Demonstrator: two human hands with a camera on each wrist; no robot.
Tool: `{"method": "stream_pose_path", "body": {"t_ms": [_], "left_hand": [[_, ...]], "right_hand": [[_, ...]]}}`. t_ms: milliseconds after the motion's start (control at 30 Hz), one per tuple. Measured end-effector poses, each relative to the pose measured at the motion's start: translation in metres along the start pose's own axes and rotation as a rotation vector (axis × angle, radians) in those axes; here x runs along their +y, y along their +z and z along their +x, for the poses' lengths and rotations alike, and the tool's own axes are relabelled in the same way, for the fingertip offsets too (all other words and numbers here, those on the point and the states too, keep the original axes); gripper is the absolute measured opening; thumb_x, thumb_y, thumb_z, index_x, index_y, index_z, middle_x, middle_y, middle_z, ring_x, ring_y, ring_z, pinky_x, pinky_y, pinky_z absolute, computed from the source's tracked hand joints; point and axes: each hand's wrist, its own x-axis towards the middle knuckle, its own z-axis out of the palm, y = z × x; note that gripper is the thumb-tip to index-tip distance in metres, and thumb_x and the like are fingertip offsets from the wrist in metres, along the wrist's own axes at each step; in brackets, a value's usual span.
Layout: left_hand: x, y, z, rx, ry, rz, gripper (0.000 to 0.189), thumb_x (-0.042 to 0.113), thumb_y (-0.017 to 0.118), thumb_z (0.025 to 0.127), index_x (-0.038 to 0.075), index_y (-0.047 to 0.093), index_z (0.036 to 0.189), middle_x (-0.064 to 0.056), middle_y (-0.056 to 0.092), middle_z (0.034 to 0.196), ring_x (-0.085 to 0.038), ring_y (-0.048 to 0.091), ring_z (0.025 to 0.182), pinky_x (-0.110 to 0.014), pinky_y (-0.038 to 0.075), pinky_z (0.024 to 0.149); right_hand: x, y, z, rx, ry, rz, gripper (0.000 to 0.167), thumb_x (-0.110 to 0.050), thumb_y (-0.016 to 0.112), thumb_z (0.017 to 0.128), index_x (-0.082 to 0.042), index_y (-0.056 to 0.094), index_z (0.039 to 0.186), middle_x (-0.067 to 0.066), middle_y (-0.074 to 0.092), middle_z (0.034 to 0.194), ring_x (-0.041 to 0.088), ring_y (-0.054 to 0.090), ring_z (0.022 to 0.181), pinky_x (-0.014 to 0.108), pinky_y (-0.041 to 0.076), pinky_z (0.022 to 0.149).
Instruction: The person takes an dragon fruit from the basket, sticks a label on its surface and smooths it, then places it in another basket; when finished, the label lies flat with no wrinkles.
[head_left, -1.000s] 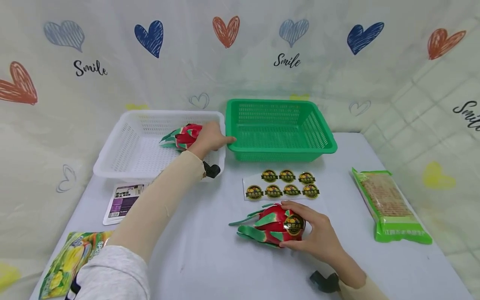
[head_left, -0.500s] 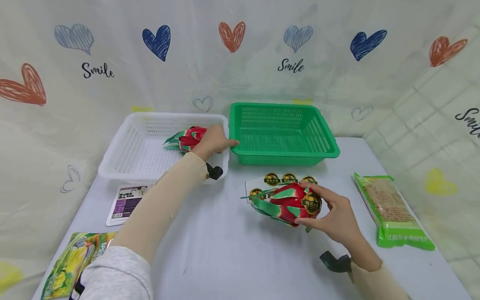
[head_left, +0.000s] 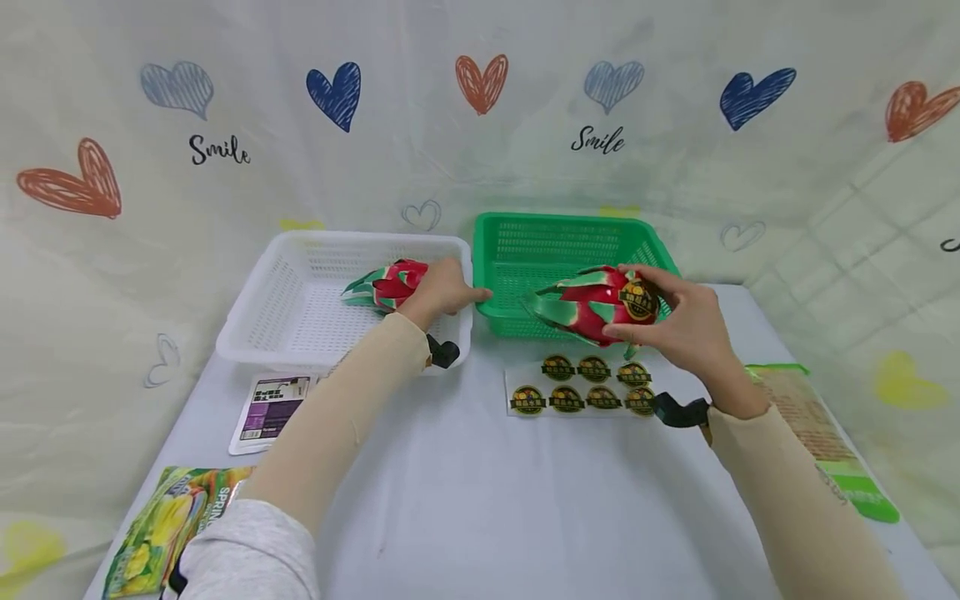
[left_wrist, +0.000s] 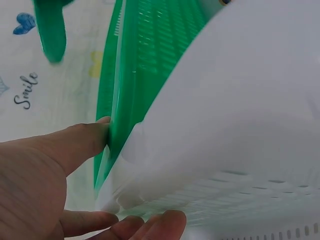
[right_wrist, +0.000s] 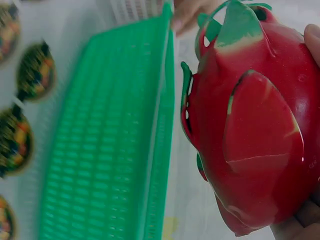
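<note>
In the head view my left hand (head_left: pixel 444 292) is at the right side of the white basket (head_left: pixel 247 333), gripping its wall. The thumb (left_wrist: pixel 82 142) reaches the rim of the green basket (head_left: pixel 517 329), and the other fingers are on the white basket's side. A red dragon fruit (head_left: pixel 390 287) with green leaf tips lies in the white basket, partly hidden by that hand. My right hand (head_left: pixel 686 321) holds a second dragon fruit (head_left: pixel 592 304) by its rounded end, over the green basket's front. A round black-and-gold sticker (head_left: pixel 639 300) is on it.
A sheet of similar stickers (head_left: pixel 581 392) lies before the green basket. A purple-and-white packet (head_left: pixel 273 408) and a colourful packet (head_left: pixel 168 525) are at the left. A green-edged bag (head_left: pixel 817 425) lies at the right, partly behind the right forearm. A heart-patterned curtain (head_left: pixel 420 150) stands behind.
My right hand has lifted the dragon fruit from the table, past the sticker sheet, to the green basket. My left hand keeps its place. The head view has shifted slightly.
</note>
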Motion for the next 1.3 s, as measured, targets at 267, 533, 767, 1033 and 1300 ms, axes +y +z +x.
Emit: {"method": "stream_pose_path", "body": {"t_ms": [267,533,767,1033,1300], "left_hand": [[0.002,-0.001,-0.002,-0.012,-0.005,-0.013,0.045,0.038,0.075,0.095,0.004,0.053,0.115,-0.009,0.057,0.098,-0.022,0.059,0.085,-0.036,0.060,0.076],[0.003,-0.003,-0.003,-0.011,-0.004,0.009,0.045,0.038,0.076,0.095,0.004,0.052,0.112,-0.008,0.055,0.095,-0.022,0.058,0.083,-0.033,0.056,0.071],[0.004,-0.002,-0.002,-0.015,-0.010,0.018,0.044,0.039,0.076,0.095,0.005,0.052,0.110,-0.008,0.056,0.094,-0.020,0.059,0.080,-0.029,0.053,0.066],[0.002,-0.004,-0.002,-0.007,-0.011,0.032,0.046,0.040,0.076,0.094,0.005,0.053,0.113,-0.009,0.057,0.097,-0.022,0.059,0.085,-0.029,0.053,0.068],[0.002,-0.005,-0.001,-0.024,0.001,0.065,0.046,0.041,0.075,0.095,0.003,0.055,0.113,-0.009,0.058,0.095,-0.022,0.059,0.087,-0.028,0.051,0.070]], "right_hand": [[0.015,0.005,0.068,-0.133,0.105,-0.066,0.090,-0.045,0.088,0.083,-0.011,0.047,0.156,0.022,0.053,0.153,0.040,0.050,0.134,0.059,0.050,0.103],[0.039,0.029,0.115,-0.232,0.087,-0.031,0.092,-0.050,0.085,0.084,-0.009,0.044,0.156,0.019,0.053,0.151,0.034,0.053,0.125,0.053,0.049,0.101],[0.050,0.047,0.145,-0.336,0.114,-0.048,0.099,-0.051,0.083,0.085,-0.007,0.036,0.160,0.020,0.044,0.160,0.038,0.046,0.141,0.059,0.042,0.114],[0.048,0.062,0.173,-0.365,0.138,-0.036,0.099,-0.050,0.082,0.086,-0.005,0.034,0.160,0.022,0.043,0.160,0.040,0.043,0.144,0.061,0.040,0.115],[0.059,0.076,0.183,-0.399,0.169,-0.029,0.101,-0.051,0.081,0.087,-0.005,0.031,0.162,0.023,0.042,0.161,0.041,0.042,0.146,0.061,0.040,0.116]]}}
